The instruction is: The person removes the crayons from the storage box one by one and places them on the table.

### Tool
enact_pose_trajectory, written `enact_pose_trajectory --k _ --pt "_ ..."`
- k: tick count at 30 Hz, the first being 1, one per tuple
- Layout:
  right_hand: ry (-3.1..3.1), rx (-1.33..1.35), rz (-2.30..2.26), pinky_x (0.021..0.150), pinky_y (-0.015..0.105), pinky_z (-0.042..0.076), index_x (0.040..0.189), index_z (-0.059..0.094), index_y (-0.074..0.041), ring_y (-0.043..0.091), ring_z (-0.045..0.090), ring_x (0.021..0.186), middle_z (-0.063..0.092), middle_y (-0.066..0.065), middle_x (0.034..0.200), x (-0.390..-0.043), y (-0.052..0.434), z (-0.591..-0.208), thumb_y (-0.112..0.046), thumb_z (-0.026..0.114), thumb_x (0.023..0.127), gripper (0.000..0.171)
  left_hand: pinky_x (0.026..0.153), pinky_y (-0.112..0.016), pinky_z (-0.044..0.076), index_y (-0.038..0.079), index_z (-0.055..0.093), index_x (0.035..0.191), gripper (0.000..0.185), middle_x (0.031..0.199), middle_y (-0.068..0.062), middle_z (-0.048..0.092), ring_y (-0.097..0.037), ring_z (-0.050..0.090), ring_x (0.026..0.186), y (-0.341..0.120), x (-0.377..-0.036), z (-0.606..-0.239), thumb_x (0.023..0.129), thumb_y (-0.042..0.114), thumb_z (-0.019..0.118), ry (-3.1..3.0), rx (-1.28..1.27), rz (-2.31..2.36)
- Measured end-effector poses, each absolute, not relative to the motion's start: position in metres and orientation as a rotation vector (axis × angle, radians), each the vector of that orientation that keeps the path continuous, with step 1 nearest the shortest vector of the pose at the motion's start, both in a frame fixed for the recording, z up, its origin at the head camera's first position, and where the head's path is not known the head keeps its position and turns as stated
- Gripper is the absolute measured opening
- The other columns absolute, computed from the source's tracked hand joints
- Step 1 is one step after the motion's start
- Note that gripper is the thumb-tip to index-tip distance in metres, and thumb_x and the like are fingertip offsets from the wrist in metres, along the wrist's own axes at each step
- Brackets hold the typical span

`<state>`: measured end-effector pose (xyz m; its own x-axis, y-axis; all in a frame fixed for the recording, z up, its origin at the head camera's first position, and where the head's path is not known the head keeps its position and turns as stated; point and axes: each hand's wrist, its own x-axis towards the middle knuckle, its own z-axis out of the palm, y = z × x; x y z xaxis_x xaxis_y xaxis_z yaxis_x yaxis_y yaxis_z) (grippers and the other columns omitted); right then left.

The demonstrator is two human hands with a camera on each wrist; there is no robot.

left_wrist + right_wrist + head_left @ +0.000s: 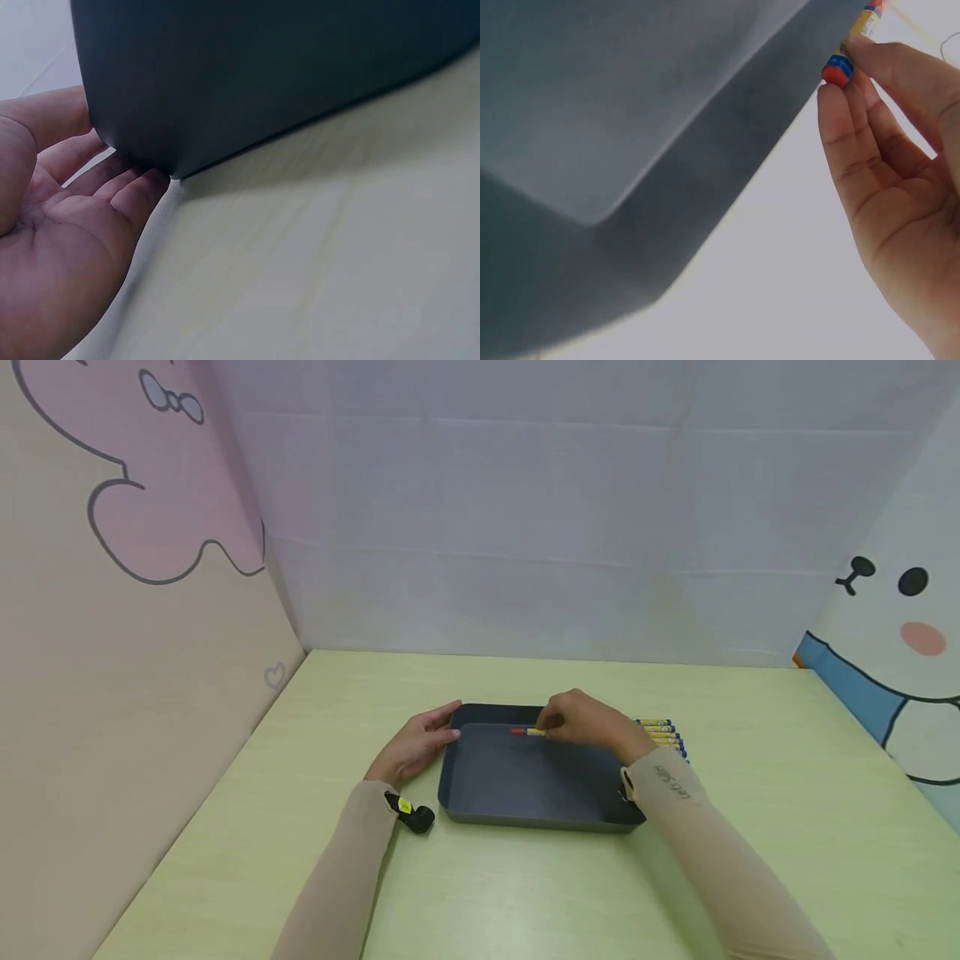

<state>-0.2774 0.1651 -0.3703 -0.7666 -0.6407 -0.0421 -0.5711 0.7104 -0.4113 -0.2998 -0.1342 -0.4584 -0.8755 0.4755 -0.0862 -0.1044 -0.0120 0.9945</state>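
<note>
Progress looks early: right hand (581, 722) pinches one red-tipped yellow marker (528, 732) over the empty dark grey plastic tray (525, 814); relaxed left hand (416, 745) steadies its corner; remaining yellow-and-blue markers (663, 737) wait alongside.

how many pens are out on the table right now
About 6 show. One pen is pinched in the right hand over the tray. Roughly five lie in a row right of the tray; the hand and wrist may hide more.
</note>
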Motion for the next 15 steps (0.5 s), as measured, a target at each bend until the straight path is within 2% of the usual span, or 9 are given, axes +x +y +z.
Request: enact_pose_trajectory --k 8,15 --pt "2.76 -1.029 -0.55 0.074 0.03 0.054 0.103 0.073 -0.004 0.016 0.064 0.084 0.068 0.005 0.096 -0.271 0.183 -0.358 -0.003 0.066 0.088 0.017 0.119 -0.04 0.018 0.006 0.025 0.153 0.064 0.162 -0.009 0.008 -0.023 0.0 0.15 -0.134 -0.3 -0.457 0.095 -0.003 0.051 1.873 0.376 1.939" --pt "2.793 -0.966 -0.55 0.072 0.03 0.054 0.105 0.073 -0.005 0.013 0.063 0.082 0.067 0.003 0.097 -0.265 0.205 -0.355 -0.003 0.066 0.088 0.018 0.119 -0.04 0.016 0.005 0.024 0.153 0.063 0.162 -0.009 0.008 -0.023 0.0 0.15 -0.136 -0.301 -0.461 0.096 -0.004 0.05 1.871 0.416 1.943"
